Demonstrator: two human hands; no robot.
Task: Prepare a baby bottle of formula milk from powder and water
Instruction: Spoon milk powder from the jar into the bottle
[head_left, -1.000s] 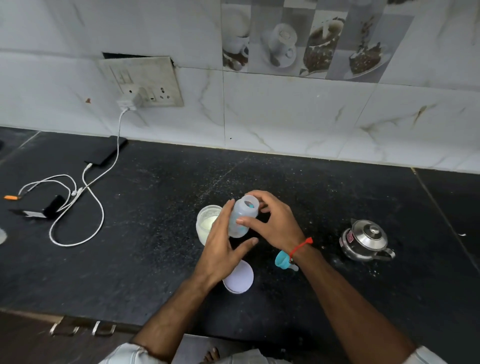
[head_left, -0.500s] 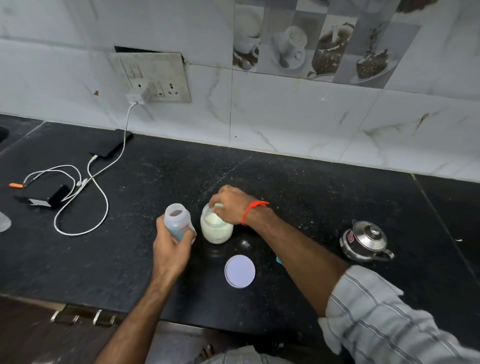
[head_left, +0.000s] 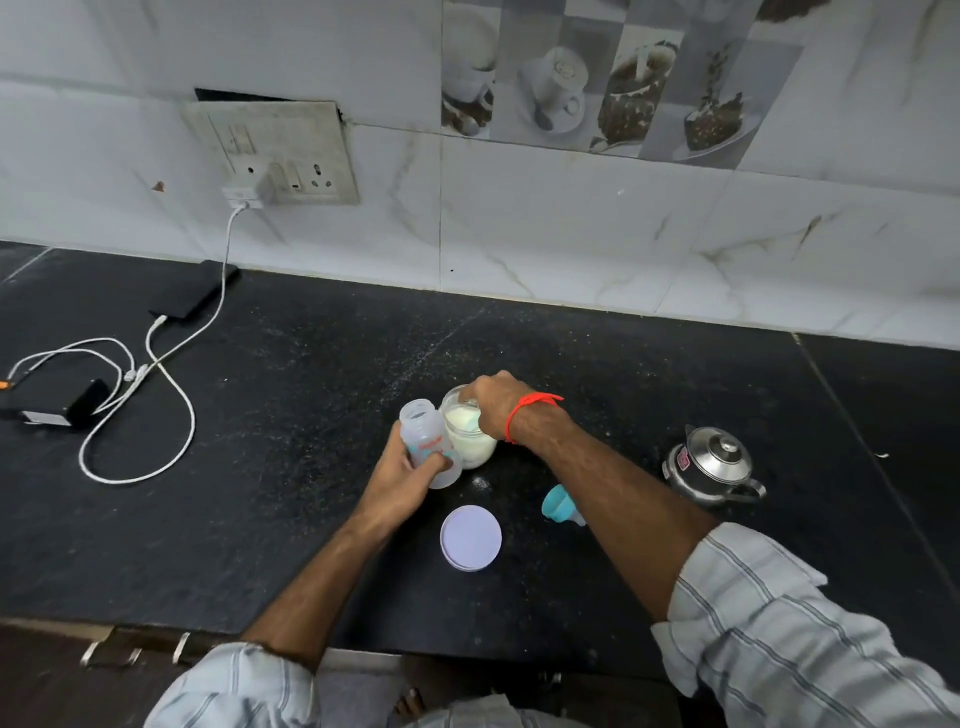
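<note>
Bottle (head_left: 429, 447) gripped in left hand (head_left: 402, 480), beside jar (head_left: 467, 434)

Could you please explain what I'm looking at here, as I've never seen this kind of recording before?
There is no machine: a person wears a camera on the head, so the single view looks down at their own two hands over a black counter. The left hand grips an open, tilted baby bottle. The right hand, with a red thread on the wrist, reaches into an open jar of pale powder; what its fingers hold is hidden. On the counter lie the jar's lid, a teal bottle cap, a small steel kettle, and, far left, a phone charging on a white cable.
</note>
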